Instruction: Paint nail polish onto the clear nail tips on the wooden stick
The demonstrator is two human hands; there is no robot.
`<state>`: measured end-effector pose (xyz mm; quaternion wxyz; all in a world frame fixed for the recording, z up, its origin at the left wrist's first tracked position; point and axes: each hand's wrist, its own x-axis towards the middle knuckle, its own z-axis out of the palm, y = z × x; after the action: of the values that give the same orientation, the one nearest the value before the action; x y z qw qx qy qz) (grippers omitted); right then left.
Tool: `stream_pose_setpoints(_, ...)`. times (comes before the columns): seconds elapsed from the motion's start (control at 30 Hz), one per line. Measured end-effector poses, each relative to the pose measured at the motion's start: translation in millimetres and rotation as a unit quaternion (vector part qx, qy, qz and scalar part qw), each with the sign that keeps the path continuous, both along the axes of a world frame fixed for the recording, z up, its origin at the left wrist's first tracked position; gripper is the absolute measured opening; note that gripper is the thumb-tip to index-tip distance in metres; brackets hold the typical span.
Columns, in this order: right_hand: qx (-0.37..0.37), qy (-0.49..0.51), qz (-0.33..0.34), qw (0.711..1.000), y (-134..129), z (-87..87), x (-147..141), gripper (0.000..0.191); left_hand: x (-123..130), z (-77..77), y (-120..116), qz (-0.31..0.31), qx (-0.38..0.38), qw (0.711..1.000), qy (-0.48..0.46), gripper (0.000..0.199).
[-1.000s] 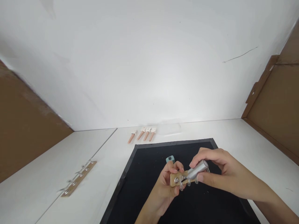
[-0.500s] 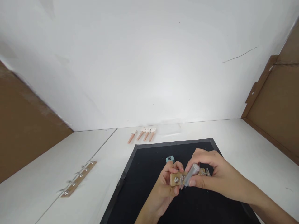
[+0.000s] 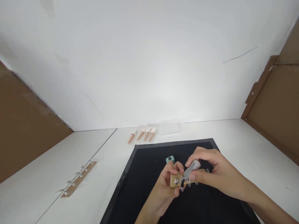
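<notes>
Taking the held wooden strip (image 3: 173, 181) as the centre of the clock, with 12 at the back wall, the strip lies over the lower part of the black mat (image 3: 146, 177), pinched near its 9 o'clock end between the thumb and fingers of the left hand (image 3: 163, 188). The right hand (image 3: 223, 172), at about 3 o'clock, has thumb and fingers closed on a silver handle (image 3: 192, 168) that leans up between 1 and 2 o'clock, its dark tip (image 3: 182, 183) down at the clear pieces (image 3: 189, 184) jutting from the strip toward 6 o'clock. Whether the tip touches one is too small to tell. These pieces sit near one another, so a small sideways slip of the handle could bring the tip against a neighbour or the wood. The left grip takes only one end, so firm pressing toward the 3 o'clock end could make the strip twist or dip. The teal bottle (image 3: 170, 159), just beyond the left fingertips at 11 o'clock, appears uncapped; a lifted knuckle could knock it over and spill onto the mat. The pink-handled bottles (image 3: 142, 134), between 10 and 11 o'clock on the worktop (image 3: 112, 161), and the second strip (image 3: 78, 179), at 9 o'clock, lie well apart from both hands, so an accidental bump there seems unlikely.
</notes>
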<state>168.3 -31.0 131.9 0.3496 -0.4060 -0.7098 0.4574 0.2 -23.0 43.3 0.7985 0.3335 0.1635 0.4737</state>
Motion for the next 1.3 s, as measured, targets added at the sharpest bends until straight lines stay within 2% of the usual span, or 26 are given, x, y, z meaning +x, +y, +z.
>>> stream_pose_setpoints(0.47, 0.003, 0.043, -0.035, 0.998, -2, 0.0, 2, 0.005, -3, -8.0, 0, -0.015, 0.013, 1.000, -0.020, 0.030)
stream_pose_setpoints(0.6, -0.001, 0.034, -0.010, 0.999, -2, 0.1, 2, 0.006, -2, -8.0, 1, -0.009, 0.011, 1.000, -0.015, 0.030)
stream_pose_setpoints(0.83, 0.013, 0.011, 0.023, 1.000, 0, -1.5, 1, 0.005, 1, 0.8, 2, -0.004, 0.010, 1.000, -0.020, 0.030)
stream_pose_setpoints(1.3, 0.004, 0.026, 0.011, 1.000, 2, -4.8, -1, 0.003, 3, -0.5, 0, -0.016, 0.017, 0.999, -0.025, 0.029)
